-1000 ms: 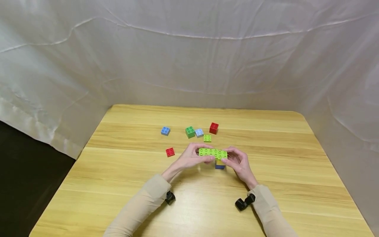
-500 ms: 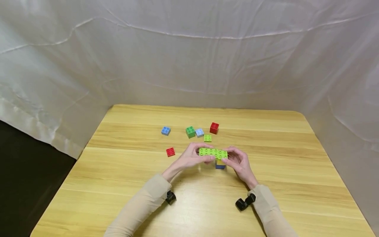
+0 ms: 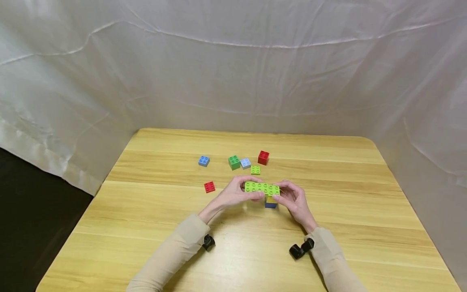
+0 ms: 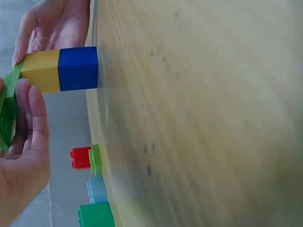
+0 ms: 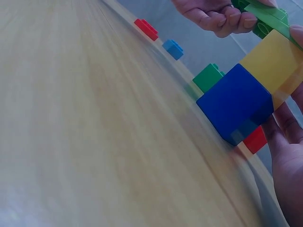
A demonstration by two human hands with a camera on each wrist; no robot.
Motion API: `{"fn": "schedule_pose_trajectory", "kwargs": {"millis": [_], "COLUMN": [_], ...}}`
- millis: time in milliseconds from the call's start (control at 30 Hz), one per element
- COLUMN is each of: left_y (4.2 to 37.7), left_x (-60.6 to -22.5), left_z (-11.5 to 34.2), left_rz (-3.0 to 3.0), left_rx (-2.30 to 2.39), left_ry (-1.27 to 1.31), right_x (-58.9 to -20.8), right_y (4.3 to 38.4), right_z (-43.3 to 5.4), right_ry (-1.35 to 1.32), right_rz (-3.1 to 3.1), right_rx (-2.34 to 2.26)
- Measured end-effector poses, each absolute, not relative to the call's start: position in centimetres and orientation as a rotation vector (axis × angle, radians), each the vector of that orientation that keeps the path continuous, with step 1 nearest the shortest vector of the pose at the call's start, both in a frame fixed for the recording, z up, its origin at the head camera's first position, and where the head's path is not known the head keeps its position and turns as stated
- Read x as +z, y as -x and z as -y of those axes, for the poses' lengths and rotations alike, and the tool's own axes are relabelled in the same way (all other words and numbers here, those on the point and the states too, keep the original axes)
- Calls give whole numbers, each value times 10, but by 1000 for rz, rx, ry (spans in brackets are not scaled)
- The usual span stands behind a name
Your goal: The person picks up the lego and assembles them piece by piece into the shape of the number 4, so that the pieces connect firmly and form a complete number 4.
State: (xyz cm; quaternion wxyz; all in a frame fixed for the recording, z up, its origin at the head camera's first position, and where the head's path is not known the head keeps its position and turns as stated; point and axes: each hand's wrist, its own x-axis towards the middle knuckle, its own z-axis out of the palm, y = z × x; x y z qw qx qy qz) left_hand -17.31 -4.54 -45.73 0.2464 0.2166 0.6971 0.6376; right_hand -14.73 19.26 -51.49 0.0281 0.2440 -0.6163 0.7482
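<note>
In the head view, a long lime-green building brick (image 3: 262, 188) with two rows of studs lies across the top of a small stack. Under its right end is a yellow brick (image 4: 40, 71), and below that a dark blue brick (image 4: 78, 68) at the tabletop. My left hand (image 3: 235, 193) pinches the left end of the lime-green brick, thumb in front and fingers behind. My right hand (image 3: 294, 201) grips its right end, the thumb at the corner above the yellow brick. The green brick's left part overhangs the stack, its underside hollows showing in the left wrist view.
Behind the hands on the wooden table (image 3: 328, 170) lie a small lime-green plate (image 3: 255, 170), a light blue brick (image 3: 245, 163), a green brick (image 3: 234, 162) and a red brick (image 3: 263, 157). Farther left are a blue brick (image 3: 204, 161) and a flat red plate (image 3: 209, 187). Pale curtains (image 3: 233, 81) surround the table.
</note>
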Motion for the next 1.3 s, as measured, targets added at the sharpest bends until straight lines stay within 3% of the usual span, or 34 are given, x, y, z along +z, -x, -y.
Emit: {"fn": "schedule_pose_trajectory", "kwargs": {"millis": [1300], "left_y": [171], "left_x": [-457], "left_z": [50], "left_rz": [-1964], "left_rx": [1723], "left_ry": [-622], "right_x": [-516], "right_y": [147], "right_z": [-193], "right_ry": [-732], "right_rz": [1892], "right_rx": [2319]}}
